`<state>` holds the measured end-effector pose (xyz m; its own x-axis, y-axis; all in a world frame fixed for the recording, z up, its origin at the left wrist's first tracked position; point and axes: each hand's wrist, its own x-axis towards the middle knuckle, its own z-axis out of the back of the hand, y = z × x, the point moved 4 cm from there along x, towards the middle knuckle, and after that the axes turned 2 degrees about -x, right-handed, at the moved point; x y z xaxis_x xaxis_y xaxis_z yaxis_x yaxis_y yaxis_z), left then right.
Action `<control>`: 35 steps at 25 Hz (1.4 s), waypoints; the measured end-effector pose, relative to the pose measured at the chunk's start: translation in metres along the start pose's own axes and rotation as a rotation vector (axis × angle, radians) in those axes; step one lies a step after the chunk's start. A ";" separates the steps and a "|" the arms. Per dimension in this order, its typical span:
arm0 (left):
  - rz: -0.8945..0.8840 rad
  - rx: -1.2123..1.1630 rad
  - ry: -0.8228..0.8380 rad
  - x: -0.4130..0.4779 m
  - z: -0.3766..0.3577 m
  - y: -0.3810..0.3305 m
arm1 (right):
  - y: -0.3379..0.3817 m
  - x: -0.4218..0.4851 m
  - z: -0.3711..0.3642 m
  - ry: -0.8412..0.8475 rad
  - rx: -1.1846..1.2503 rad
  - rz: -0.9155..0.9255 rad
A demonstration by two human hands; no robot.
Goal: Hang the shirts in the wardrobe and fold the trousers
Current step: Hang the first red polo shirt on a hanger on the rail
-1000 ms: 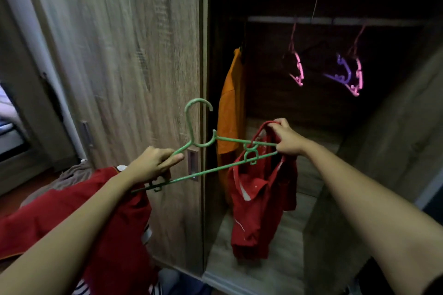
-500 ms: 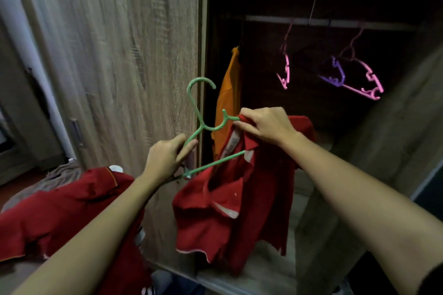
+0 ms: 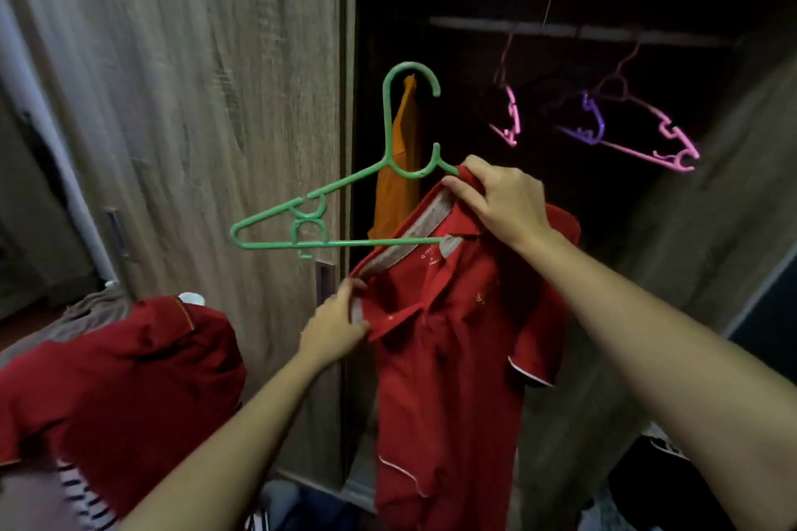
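A red polo shirt point(image 3: 444, 358) hangs in front of the open wardrobe. My right hand point(image 3: 504, 203) grips its collar together with the right end of a green plastic hanger point(image 3: 319, 203). That end is inside the neck opening; the hanger's left arm sticks out bare. My left hand point(image 3: 336, 328) pinches the shirt's collar on the lower left. The hanger's hook points up. An orange shirt point(image 3: 399, 168) hangs on the wardrobe rail point(image 3: 578, 32) behind.
Pink hangers point(image 3: 511, 116) and a purple hanger point(image 3: 591, 121) hang bare on the rail. The wooden wardrobe door point(image 3: 194, 99) stands to the left. Another red garment point(image 3: 116, 392) lies over a clothes pile at lower left. Dark items sit at lower right.
My left hand let go of the hanger's left end and took hold of the shirt's collar. My right hand lifted the hanger upright with the shirt pulled further onto it.
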<state>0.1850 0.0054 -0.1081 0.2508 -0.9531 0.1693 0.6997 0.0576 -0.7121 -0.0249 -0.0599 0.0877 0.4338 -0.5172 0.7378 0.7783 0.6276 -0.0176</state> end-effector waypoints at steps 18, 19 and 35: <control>0.009 -0.165 -0.229 0.030 0.123 0.005 | -0.059 -0.085 -0.033 -0.139 -0.128 0.132; 0.008 -0.132 -0.257 0.030 0.125 0.002 | -0.058 -0.083 -0.032 -0.144 -0.128 0.138; 0.003 0.187 -0.484 0.031 0.112 -0.031 | -0.065 -0.096 -0.037 -0.111 -0.284 0.267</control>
<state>0.2462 0.0070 -0.0040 0.5027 -0.7092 0.4943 0.7950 0.1547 -0.5866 -0.0999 -0.0728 -0.0069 0.5980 -0.2826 0.7500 0.7464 0.5373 -0.3927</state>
